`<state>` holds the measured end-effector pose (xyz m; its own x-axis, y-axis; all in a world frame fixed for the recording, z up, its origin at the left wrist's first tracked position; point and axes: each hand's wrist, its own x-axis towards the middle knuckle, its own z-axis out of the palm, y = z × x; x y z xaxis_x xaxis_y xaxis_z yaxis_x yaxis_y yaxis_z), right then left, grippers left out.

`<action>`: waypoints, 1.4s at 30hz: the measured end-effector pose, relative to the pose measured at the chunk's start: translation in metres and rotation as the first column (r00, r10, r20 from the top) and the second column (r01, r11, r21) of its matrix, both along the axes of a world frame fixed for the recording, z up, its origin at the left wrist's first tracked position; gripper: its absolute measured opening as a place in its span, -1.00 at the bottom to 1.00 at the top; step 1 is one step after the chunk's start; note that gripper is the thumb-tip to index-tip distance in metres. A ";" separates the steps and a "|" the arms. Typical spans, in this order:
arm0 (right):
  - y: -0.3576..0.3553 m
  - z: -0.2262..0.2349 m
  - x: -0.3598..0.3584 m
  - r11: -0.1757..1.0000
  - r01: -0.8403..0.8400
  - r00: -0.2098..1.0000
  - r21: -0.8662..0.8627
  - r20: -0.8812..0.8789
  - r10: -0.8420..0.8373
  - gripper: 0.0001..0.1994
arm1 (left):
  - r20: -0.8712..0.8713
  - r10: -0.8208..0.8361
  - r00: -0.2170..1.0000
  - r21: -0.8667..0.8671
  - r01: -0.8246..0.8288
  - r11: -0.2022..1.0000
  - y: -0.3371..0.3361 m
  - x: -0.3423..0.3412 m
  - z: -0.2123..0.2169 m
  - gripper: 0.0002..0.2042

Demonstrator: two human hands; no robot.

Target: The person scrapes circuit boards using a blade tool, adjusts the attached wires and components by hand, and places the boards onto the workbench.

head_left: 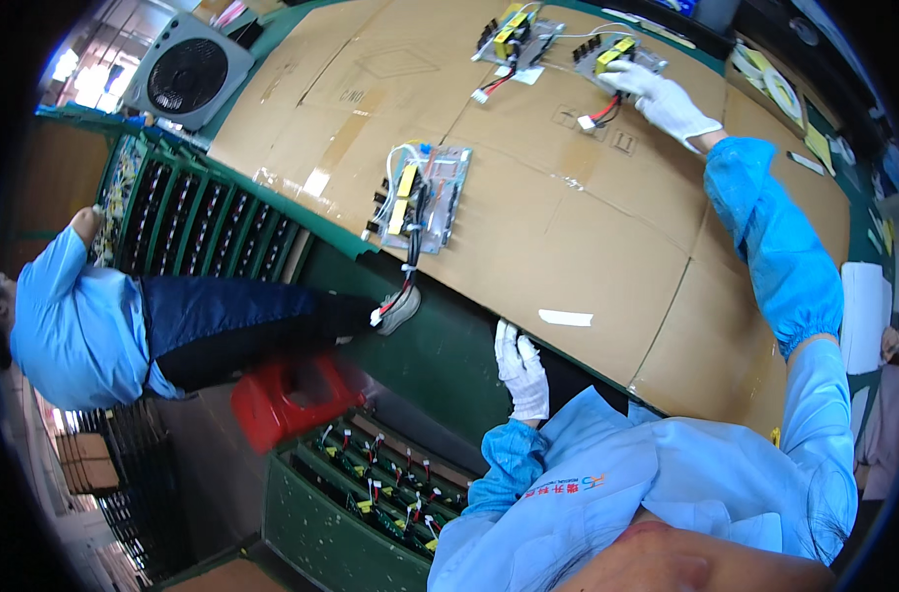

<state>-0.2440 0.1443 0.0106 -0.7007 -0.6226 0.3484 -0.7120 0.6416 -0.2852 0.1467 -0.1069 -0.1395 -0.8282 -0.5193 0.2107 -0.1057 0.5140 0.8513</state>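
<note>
My right hand (662,102), in a white glove, reaches far across the cardboard-covered table. Its fingers close on a circuit board (643,59) with a yellow transformer and a short lead of red and black wires; the fingertips hide part of it. To its left lies a similar circuit board (538,44), apart from the hand. A third circuit board (442,202) rests at the near left edge, its wire bundle hanging over the side. Close to the front edge is my gloved left hand (523,375), its fingers stretched out and nothing in them.
Cardboard (568,247) covers the table. A grey fan (188,74) stands at the far left. Green racks (163,212) and a green crate (321,503) hold more boards. A co-worker (84,326) is at the left, near a red stool (292,395).
</note>
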 end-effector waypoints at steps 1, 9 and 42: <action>-0.011 0.004 0.017 0.999 -0.031 1.000 0.032 -0.002 0.031 -0.44 | 0.006 0.012 1.000 0.007 -0.012 1.000 -0.001 0.003 0.001 -0.67; -0.027 0.028 0.021 0.945 0.136 0.990 0.299 0.004 -0.144 -0.73 | -0.063 -0.039 0.997 0.051 0.042 0.998 0.012 0.008 0.017 -0.70; 0.053 0.004 0.361 0.620 0.694 0.699 -0.366 0.548 -0.459 -0.61 | 0.107 -0.713 0.693 -0.601 0.616 0.508 0.031 -0.073 0.134 0.07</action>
<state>0.1172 0.1976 0.0144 -0.9818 0.1577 0.1055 -0.0030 0.5432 -0.8396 0.0734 -0.0761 -0.0059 -0.8148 0.4284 0.3906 0.5624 0.7474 0.3536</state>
